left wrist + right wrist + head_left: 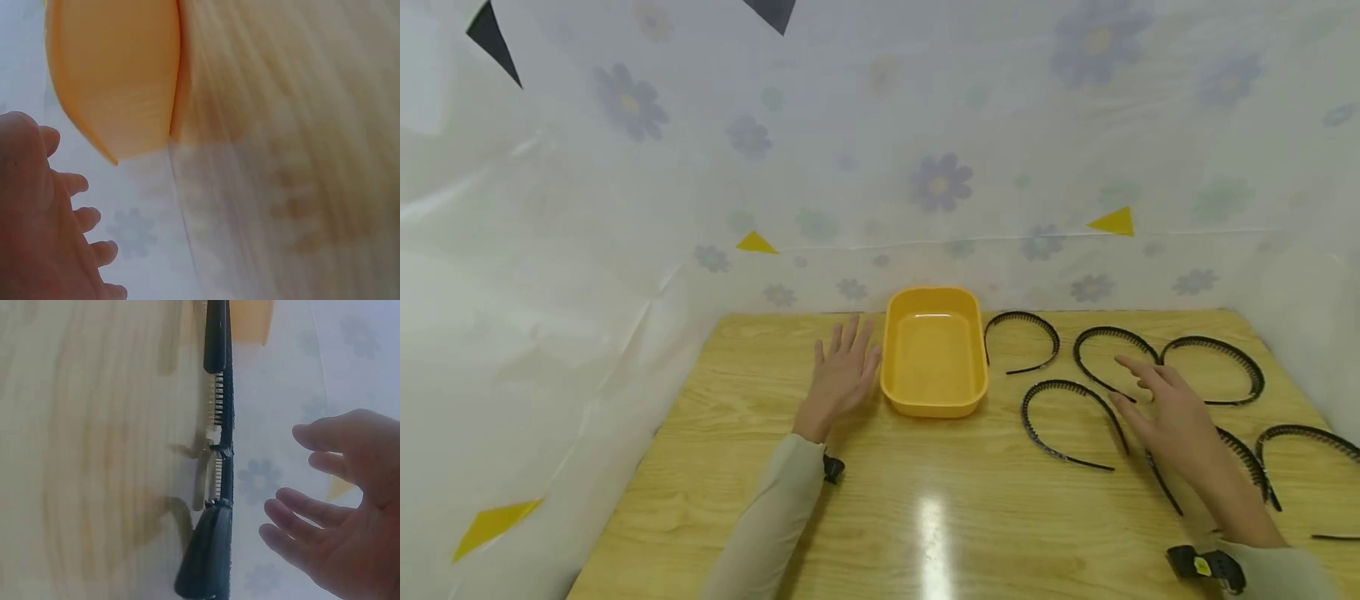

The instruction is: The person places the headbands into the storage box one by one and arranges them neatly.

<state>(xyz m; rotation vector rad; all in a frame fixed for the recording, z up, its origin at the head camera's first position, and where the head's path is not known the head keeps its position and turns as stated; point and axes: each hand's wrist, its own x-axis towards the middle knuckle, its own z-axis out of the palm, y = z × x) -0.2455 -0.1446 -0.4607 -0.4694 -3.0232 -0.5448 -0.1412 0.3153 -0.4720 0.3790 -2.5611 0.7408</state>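
My left hand is held with its fingers straight and spread, just left of a yellow plastic tray. In the left wrist view that hand grips nothing, and the tray is close by. Over at the right, my right hand hovers above several black toothed headbands, fingers loosely bent with nothing between them. Nearest its fingertips lie one headband behind and another headband to the left. My right forearm partly hides a further headband. The right wrist view shows a headband edge-on beside the hand.
Wood-patterned table under everything. More headbands lie around: one headband right beside the tray, another headband at the back right, one headband near the right edge. A flowered white sheet walls the back and sides.
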